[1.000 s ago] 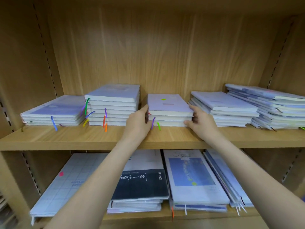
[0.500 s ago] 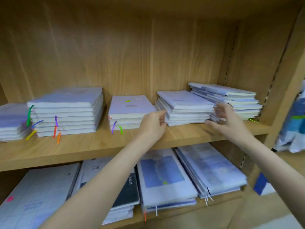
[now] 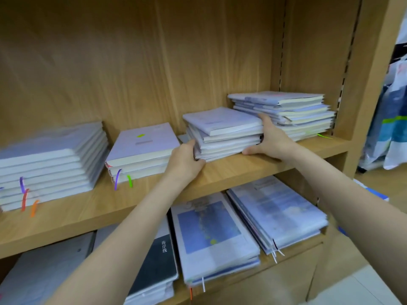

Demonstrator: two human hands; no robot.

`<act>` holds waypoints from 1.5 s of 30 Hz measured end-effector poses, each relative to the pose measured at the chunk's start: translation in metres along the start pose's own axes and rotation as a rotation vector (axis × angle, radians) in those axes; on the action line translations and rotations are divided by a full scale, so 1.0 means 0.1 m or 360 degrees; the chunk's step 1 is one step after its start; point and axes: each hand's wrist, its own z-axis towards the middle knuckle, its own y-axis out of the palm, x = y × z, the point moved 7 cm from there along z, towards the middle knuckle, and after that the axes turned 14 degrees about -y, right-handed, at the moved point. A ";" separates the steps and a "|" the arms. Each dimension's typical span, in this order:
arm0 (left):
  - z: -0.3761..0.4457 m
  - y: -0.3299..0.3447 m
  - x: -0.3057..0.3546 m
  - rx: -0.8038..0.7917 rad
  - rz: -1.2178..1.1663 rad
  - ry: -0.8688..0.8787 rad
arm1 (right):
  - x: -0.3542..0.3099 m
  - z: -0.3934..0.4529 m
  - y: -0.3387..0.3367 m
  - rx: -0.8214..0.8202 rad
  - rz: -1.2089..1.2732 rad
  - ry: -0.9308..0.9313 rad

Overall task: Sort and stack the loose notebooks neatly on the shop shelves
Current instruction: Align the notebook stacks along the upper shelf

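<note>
On the upper shelf (image 3: 220, 175) of a wooden bookcase, four stacks of pale lilac notebooks lie flat in a row. The uneven stack (image 3: 222, 133), third from the left, sits between both hands, its covers fanned out of line with one another. The left hand (image 3: 185, 160) grips its lower left corner, fingers curled around the bottom notebooks and hidden behind them. The right hand (image 3: 272, 139) presses on the stack's right side with fingers spread apart, thumb low on the shelf board and the longest finger reaching up to the top cover.

Just beside the right hand, the rightmost stack (image 3: 286, 113) crowds in: wider notebooks, loosely piled, touching or nearly touching the hand's fingers and filling the space up to the side panel (image 3: 350, 89) of the bookcase. A green ribbon (image 3: 323, 135) trails from its base. To the left of the left hand lies a short stack (image 3: 141, 148) with a green sticker on top and purple and green ribbon markers hanging over its front edge. Farther left is a taller, squared stack (image 3: 50, 164) with purple and orange ribbons.

The lower shelf (image 3: 293, 254) holds larger notebooks lying flat: a blue-pictured pile (image 3: 211, 236), a slanted pile (image 3: 277, 212) at the right, and a dark-covered book (image 3: 156, 265) partly hidden behind the left forearm. Packaged goods (image 3: 389, 128) show beyond the bookcase at the right.
</note>
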 end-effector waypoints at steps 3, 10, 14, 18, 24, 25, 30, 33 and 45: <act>-0.01 -0.03 0.00 0.0013 -0.0038 -0.0035 | 0.00 0.01 -0.01 0.0043 0.0013 -0.0039; -0.11 -0.06 0.04 0.0040 0.0048 -0.0049 | -0.04 -0.08 0.03 0.0110 0.0036 -0.0098; -0.23 -0.09 0.04 0.0105 0.0070 -0.0057 | -0.08 -0.19 0.04 0.0140 0.0105 -0.0116; -0.36 -0.12 0.00 0.0125 0.0047 -0.0017 | -0.19 -0.37 0.01 0.0163 0.0198 -0.0153; -0.47 -0.24 -0.22 0.0116 -0.0194 -0.0025 | -0.32 -0.59 -0.03 0.0129 0.0315 -0.0138; -0.48 -0.25 -0.22 0.0141 -0.0199 -0.0017 | -0.32 -0.59 -0.05 0.0102 0.0315 -0.0111; -0.57 -0.28 -0.18 0.0206 -0.0269 -0.0039 | -0.33 -0.57 -0.06 0.0070 0.0348 -0.0113; -0.61 -0.30 -0.17 0.0248 -0.0271 -0.0044 | -0.38 -0.58 -0.08 0.0061 0.0336 -0.0138; -0.65 -0.32 -0.12 0.0029 -0.0434 -0.0101 | -0.34 -0.47 -0.11 -0.0032 0.0045 -0.0109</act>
